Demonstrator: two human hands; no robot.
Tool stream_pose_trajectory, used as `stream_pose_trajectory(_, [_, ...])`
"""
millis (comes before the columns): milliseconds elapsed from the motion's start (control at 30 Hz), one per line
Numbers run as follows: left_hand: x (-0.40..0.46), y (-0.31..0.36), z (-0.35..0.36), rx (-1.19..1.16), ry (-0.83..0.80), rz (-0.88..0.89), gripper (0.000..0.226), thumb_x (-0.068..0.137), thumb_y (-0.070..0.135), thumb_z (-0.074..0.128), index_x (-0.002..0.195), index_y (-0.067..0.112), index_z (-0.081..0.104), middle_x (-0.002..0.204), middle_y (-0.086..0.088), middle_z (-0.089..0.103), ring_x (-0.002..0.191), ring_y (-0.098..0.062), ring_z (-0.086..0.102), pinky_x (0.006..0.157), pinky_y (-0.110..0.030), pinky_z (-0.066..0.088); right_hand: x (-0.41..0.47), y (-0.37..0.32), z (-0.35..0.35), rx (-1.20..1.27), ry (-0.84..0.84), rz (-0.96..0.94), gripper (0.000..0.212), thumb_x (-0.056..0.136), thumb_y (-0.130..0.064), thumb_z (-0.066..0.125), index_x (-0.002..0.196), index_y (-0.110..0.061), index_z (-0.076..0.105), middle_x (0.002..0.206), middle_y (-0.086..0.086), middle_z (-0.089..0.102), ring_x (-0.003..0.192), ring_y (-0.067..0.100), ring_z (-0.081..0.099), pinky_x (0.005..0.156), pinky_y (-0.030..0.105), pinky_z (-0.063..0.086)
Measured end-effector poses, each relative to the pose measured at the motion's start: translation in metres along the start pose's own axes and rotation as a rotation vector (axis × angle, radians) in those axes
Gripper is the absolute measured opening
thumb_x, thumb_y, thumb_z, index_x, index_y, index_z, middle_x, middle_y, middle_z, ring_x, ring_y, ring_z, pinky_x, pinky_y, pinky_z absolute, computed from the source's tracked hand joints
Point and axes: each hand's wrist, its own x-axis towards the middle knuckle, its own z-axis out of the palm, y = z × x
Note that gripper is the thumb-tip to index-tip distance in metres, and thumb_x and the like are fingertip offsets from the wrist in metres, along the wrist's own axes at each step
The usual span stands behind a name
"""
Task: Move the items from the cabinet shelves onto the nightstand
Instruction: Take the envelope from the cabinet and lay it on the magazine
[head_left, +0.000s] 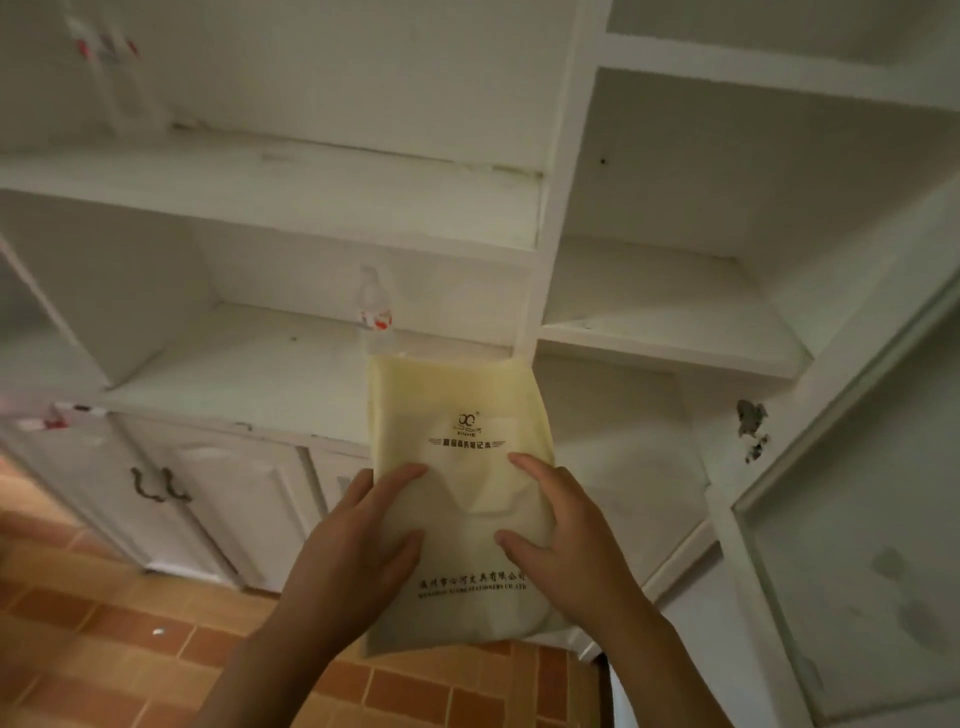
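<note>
A pale yellow notebook (460, 415) with dark printed lettering is held up in front of the white cabinet (556, 208). My left hand (358, 545) grips its left edge and my right hand (561, 540) grips its right edge, thumbs on the cover. Behind the notebook's top edge, a clear plastic bottle (375, 306) with a red-and-white label stands on the middle shelf (234, 364). The nightstand is out of view.
Another clear bottle with a red label (101, 67) stands on the upper left shelf. Lower cabinet doors with dark handles (158, 486) sit at lower left. An open door panel (852, 519) hangs at right. Orange tiled floor (130, 623) lies below.
</note>
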Motion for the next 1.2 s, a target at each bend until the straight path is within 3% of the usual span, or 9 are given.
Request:
stream_pose_trajectory(200, [-0.088, -0.061, -0.080, -0.009, 0.123, -0.119, 0.059, 0.088, 0.032, 0.067, 0.130, 0.061, 0.038, 0.113, 0.025, 0.046, 0.086, -0.006, 0.060, 0.069, -0.028, 0.053, -0.011, -0.077, 0.092, 0.000, -0.153, -0.076, 0.075, 0.087, -0.032, 0.077, 0.146, -0.057, 0.039, 0.127, -0.029, 0.047, 0.114, -0.007, 0.051, 0.091, 0.022, 0.052])
stream_pose_trajectory(300, [-0.134, -0.089, -0.118, -0.017, 0.223, -0.193, 0.058, 0.088, 0.030, 0.067, 0.132, 0.056, 0.040, 0.115, 0.024, 0.046, 0.089, -0.006, 0.059, 0.072, -0.029, 0.054, -0.011, -0.118, 0.141, -0.003, -0.244, -0.150, 0.074, 0.087, -0.032, 0.078, 0.146, -0.056, 0.040, 0.126, -0.028, 0.048, 0.113, -0.003, 0.054, 0.086, 0.021, 0.053])
stream_pose_trajectory(400, [-0.177, -0.114, -0.155, -0.041, 0.321, -0.283, 0.058, 0.083, 0.037, 0.063, 0.134, 0.054, 0.043, 0.120, 0.021, 0.049, 0.096, -0.008, 0.060, 0.078, -0.038, 0.057, -0.009, -0.162, 0.189, -0.024, -0.330, -0.232, 0.074, 0.086, -0.032, 0.077, 0.146, -0.054, 0.041, 0.128, -0.023, 0.049, 0.112, 0.001, 0.055, 0.091, 0.030, 0.057])
stream_pose_trajectory(600, [-0.240, -0.155, -0.213, -0.042, 0.517, -0.428, 0.061, 0.079, 0.033, 0.064, 0.135, 0.053, 0.048, 0.132, 0.021, 0.048, 0.107, -0.008, 0.058, 0.083, -0.043, 0.055, -0.001, -0.240, 0.272, -0.045, -0.513, -0.351, 0.073, 0.084, -0.031, 0.073, 0.146, -0.053, 0.041, 0.125, -0.023, 0.048, 0.110, 0.004, 0.057, 0.091, 0.031, 0.055])
stream_pose_trajectory(733, [-0.266, -0.184, -0.238, 0.015, 0.616, -0.541, 0.061, 0.080, 0.034, 0.066, 0.137, 0.049, 0.049, 0.128, 0.017, 0.050, 0.104, 0.000, 0.055, 0.079, -0.036, 0.054, 0.011, -0.277, 0.325, -0.059, -0.627, -0.456, 0.073, 0.084, -0.030, 0.074, 0.147, -0.049, 0.043, 0.130, -0.016, 0.050, 0.112, 0.008, 0.058, 0.095, 0.034, 0.055])
stream_pose_trajectory(833, [-0.281, -0.212, -0.255, 0.042, 0.671, -0.628, 0.062, 0.085, 0.020, 0.074, 0.138, 0.042, 0.052, 0.126, 0.015, 0.051, 0.105, 0.003, 0.054, 0.075, -0.021, 0.047, 0.023, -0.300, 0.371, -0.053, -0.704, -0.528, 0.072, 0.084, -0.029, 0.074, 0.147, -0.048, 0.044, 0.131, -0.014, 0.050, 0.112, 0.011, 0.058, 0.096, 0.035, 0.055])
stream_pose_trajectory(1200, [-0.282, -0.315, -0.344, 0.154, 0.849, -0.929, 0.061, 0.088, 0.025, 0.074, 0.138, 0.047, 0.047, 0.120, 0.023, 0.048, 0.097, -0.002, 0.058, 0.075, -0.036, 0.059, 0.106, -0.389, 0.548, 0.002, -0.958, -0.732, 0.072, 0.086, -0.027, 0.073, 0.149, -0.045, 0.043, 0.137, -0.015, 0.049, 0.117, 0.010, 0.056, 0.099, 0.033, 0.053])
